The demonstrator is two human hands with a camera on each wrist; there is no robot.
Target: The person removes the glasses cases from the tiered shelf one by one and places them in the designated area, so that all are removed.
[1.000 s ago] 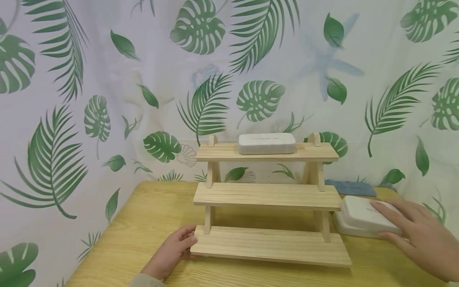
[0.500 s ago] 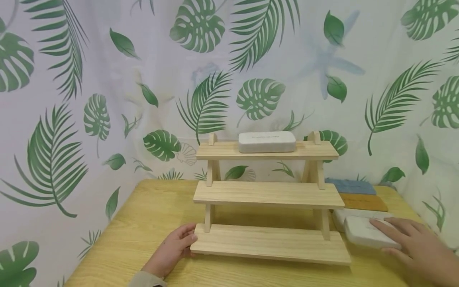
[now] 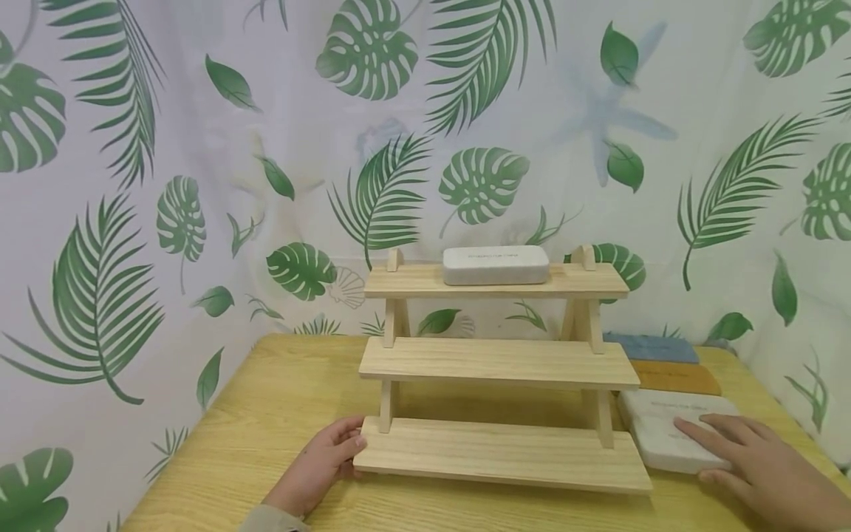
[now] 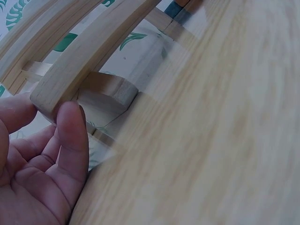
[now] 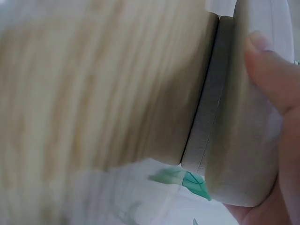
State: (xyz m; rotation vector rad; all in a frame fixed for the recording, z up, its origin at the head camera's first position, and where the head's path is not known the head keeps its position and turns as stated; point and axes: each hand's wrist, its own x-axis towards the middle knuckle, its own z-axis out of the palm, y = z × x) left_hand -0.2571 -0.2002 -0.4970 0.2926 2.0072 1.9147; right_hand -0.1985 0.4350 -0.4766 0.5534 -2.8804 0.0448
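Observation:
A three-tier wooden display stand (image 3: 499, 362) stands on the table. At its lower left corner my left hand (image 3: 326, 462) pinches the end of the bottom shelf (image 4: 70, 79) between thumb and fingers. To the right of the stand, my right hand (image 3: 758, 451) grips a white oblong glasses case (image 3: 674, 448), thumb on the near side and fingers over the top. In the right wrist view the thumb presses the side of this case (image 5: 248, 136). Right behind it is another white glasses case (image 3: 665, 403). A third white case (image 3: 495, 267) sits on the top shelf.
Behind the white cases lie an orange case (image 3: 674, 377) and a blue case (image 3: 651, 347), in a row beside the stand. The wooden table (image 3: 266, 399) extends to the left of it. A leaf-printed curtain (image 3: 266, 214) hangs behind and at both sides.
My right hand has brought the white case nearer and lowered it from over the other white case to in front of it. The orange case came into view. My left hand stays put.

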